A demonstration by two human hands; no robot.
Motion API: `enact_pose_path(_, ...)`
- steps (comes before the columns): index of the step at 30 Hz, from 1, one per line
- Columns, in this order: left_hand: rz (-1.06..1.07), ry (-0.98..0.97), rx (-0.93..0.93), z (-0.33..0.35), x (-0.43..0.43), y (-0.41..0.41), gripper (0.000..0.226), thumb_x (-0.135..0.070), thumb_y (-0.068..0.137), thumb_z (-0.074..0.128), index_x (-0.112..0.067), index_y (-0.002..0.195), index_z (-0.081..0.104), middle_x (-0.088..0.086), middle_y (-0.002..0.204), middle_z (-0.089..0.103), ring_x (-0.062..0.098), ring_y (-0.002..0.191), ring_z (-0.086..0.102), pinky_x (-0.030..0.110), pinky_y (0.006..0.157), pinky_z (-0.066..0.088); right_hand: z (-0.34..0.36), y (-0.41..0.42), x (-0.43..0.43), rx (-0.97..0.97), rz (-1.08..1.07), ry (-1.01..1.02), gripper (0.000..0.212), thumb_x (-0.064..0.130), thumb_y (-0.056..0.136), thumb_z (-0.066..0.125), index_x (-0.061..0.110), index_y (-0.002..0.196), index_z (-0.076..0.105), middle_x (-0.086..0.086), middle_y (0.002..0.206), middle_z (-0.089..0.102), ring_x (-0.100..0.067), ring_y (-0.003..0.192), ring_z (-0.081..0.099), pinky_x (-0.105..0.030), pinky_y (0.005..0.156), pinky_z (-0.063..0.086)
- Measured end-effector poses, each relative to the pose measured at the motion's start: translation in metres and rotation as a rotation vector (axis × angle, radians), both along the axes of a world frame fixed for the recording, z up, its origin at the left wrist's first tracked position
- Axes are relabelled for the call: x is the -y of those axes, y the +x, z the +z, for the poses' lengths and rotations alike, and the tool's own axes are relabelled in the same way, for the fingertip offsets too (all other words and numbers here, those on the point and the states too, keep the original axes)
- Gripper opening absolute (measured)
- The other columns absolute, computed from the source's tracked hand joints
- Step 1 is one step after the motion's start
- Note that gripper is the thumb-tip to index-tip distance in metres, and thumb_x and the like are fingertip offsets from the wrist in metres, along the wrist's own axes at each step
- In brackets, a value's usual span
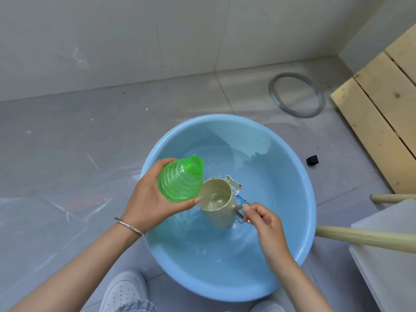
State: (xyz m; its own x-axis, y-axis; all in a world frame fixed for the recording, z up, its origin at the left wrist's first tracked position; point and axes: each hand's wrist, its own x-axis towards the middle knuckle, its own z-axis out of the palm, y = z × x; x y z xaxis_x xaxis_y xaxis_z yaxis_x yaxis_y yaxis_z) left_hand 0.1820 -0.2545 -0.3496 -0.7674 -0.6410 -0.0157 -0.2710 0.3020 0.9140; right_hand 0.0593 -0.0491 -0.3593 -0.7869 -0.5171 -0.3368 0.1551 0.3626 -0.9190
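A large light-blue basin [292, 154] with shallow water stands on the grey floor. My left hand [146, 199] grips a green ribbed plastic bottle [180, 180] without a cap, tilted over the basin, its open mouth pointing up and to the right. A beige cup [219, 203] stands in the basin just right of the bottle, with whitish foam at its bottom. My right hand [266, 221] pinches the cup's handle on its right side. A printed picture on the basin's bottom shows behind the cup.
A clear ring [296, 95] lies on the floor at the back right. A pale wooden slatted frame [382, 113] stands at the right, with a small black block [312, 160] near it. Wooden legs [364, 238] of a white stool reach in from the right. A white shoe [123, 291] is below the basin.
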Motion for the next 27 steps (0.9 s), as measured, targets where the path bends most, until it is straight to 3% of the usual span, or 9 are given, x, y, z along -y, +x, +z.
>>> enact_pose_path(3,-0.015,-0.024,0.009,-0.005,-0.002,-0.001,0.078,-0.061,0.046,0.082,-0.033,0.113,0.053,-0.022,0.104,0.063,-0.003,0.097,0.060,0.007,0.084,0.041,0.012,-0.009,-0.011,-0.012,-0.088,-0.035,0.036,0.022,0.085,0.062,0.007,0.057,0.046,0.013,0.052,0.047,0.000,0.061,0.051,-0.019,0.072,0.038)
enact_pose_path(7,-0.054,-0.066,0.058,-0.014,-0.009,0.000,0.080,-0.066,0.046,0.079,-0.040,0.115,0.048,-0.025,0.112,0.057,-0.006,0.105,0.055,0.007,0.091,0.038,0.033,-0.021,-0.016,-0.119,-0.206,0.004,0.045,0.031,0.086,0.067,0.010,0.055,0.042,0.014,0.046,0.044,-0.007,0.053,0.036,-0.011,0.051,0.030)
enact_pose_path(11,-0.119,-0.125,0.113,-0.023,-0.017,0.001,0.083,-0.073,0.047,0.073,-0.041,0.119,0.046,-0.026,0.118,0.053,-0.002,0.111,0.053,0.023,0.097,0.043,0.053,-0.030,-0.015,-0.230,-0.265,0.069,0.045,0.034,0.084,0.059,0.008,0.052,0.040,0.012,0.036,0.033,-0.005,0.039,0.023,-0.014,0.040,0.018)
enact_pose_path(14,-0.153,-0.172,0.140,-0.026,-0.019,0.003,0.087,-0.075,0.048,0.072,-0.037,0.123,0.048,-0.025,0.120,0.053,0.000,0.113,0.053,0.025,0.096,0.044,0.064,-0.031,-0.016,-0.280,-0.265,0.074,0.047,0.041,0.077,0.059,0.006,0.052,0.040,0.008,0.044,0.025,-0.006,0.042,0.020,-0.014,0.041,0.017)
enact_pose_path(19,-0.127,-0.208,0.165,-0.029,-0.019,0.003,0.087,-0.075,0.048,0.072,-0.039,0.123,0.046,-0.027,0.121,0.051,0.001,0.114,0.051,0.025,0.093,0.045,0.078,-0.027,-0.017,-0.302,-0.231,0.048,0.047,0.038,0.076,0.061,0.007,0.048,0.040,0.001,0.049,0.022,-0.007,0.045,0.020,-0.011,0.042,0.021)
enact_pose_path(23,-0.118,-0.224,0.162,-0.030,-0.019,0.003,0.085,-0.074,0.049,0.071,-0.038,0.122,0.046,-0.027,0.118,0.051,0.002,0.111,0.052,0.025,0.089,0.046,0.091,-0.021,-0.014,-0.349,-0.198,0.027,0.050,0.032,0.074,0.064,-0.004,0.051,0.037,0.005,0.048,0.019,-0.007,0.044,0.020,-0.008,0.044,0.025)
enact_pose_path(27,-0.123,-0.240,0.177,-0.031,-0.019,0.003,0.085,-0.074,0.049,0.070,-0.039,0.123,0.046,-0.028,0.118,0.050,0.003,0.112,0.052,0.026,0.088,0.046,0.099,-0.017,-0.015,-0.393,-0.158,0.061,0.046,0.036,0.073,0.069,0.006,0.049,0.042,0.008,0.047,0.019,-0.010,0.048,0.020,-0.022,0.050,0.026)
